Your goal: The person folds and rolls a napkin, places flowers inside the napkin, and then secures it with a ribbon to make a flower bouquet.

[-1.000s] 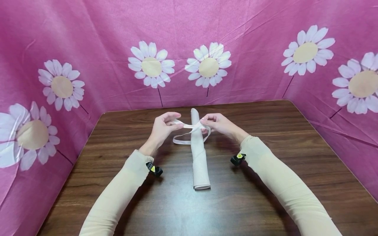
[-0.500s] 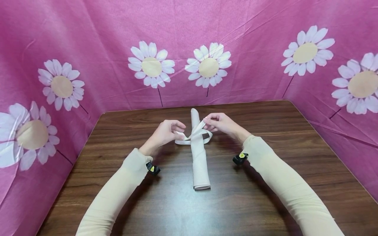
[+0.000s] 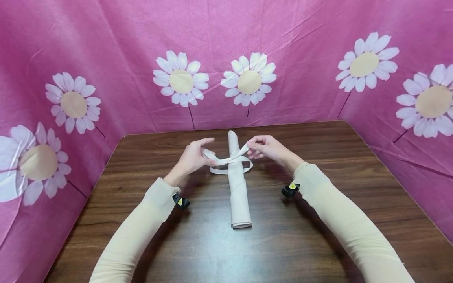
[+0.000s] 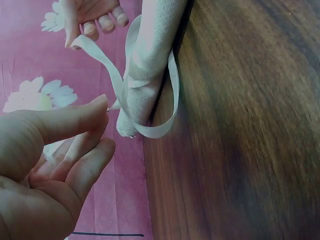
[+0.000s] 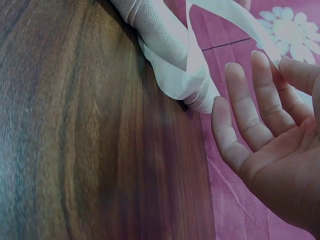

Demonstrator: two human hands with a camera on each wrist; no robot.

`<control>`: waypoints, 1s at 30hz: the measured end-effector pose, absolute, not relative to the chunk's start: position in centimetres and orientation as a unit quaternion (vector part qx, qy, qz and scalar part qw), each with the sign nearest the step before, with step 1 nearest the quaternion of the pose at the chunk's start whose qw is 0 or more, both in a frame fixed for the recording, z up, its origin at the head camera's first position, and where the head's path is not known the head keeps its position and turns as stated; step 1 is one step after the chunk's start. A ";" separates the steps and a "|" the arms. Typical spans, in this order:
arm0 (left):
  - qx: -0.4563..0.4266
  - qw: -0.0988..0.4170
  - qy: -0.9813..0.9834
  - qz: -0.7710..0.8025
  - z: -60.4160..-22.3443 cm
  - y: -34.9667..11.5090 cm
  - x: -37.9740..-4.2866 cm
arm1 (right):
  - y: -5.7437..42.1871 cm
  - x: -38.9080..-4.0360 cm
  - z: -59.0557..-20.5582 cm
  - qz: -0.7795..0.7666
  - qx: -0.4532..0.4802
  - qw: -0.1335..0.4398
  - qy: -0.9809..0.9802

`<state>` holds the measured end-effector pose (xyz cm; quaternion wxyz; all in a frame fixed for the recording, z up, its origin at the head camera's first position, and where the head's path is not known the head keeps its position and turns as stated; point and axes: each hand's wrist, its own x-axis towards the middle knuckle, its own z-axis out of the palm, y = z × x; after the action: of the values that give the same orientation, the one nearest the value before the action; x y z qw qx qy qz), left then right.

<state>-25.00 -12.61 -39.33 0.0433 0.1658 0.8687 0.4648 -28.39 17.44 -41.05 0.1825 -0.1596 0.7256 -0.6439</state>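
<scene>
A rolled off-white cloth point(image 3: 238, 196) lies lengthwise on the wooden table, its folded end toward me. Around its upper half runs a white ribbon point(image 3: 218, 171), crossed on top, with a loose loop spreading to both sides. My left hand point(image 3: 194, 157) pinches one ribbon end between thumb and finger, left of the roll. On the other side, my right hand point(image 3: 267, 148) pinches the other end between thumb and index finger, lifted off the roll; its other fingers are spread loosely in the right wrist view. The ribbon's crossing point(image 5: 187, 75) rests against the cloth.
The dark wooden table point(image 3: 301, 243) extends around the roll on all sides. Pink fabric with daisies point(image 3: 212, 35) hangs behind and at both sides of it. A small black wrist camera point(image 3: 181, 202) sits on the left wrist, another point(image 3: 291, 190) on the right.
The ribbon's crossing has come down toward the roll, and the ends are drawn apart. My right hand has shifted slightly right; my left dipped toward the roll, then moved back left.
</scene>
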 end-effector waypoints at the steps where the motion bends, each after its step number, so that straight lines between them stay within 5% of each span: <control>1: 0.166 0.048 0.868 0.466 -39.3 -12.7 -24.9 | 17.5 -28.3 -41.0 -0.644 -0.161 0.183 0.725; 30: 0.172 0.115 0.800 0.563 -38.0 -14.2 -23.4 | 18.7 -28.3 -39.9 -0.643 -0.142 0.183 0.730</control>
<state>-23.36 -14.17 -37.99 0.1152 0.1723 0.8000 0.5631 -28.34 18.71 -39.91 0.1829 -0.1424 0.7297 -0.6433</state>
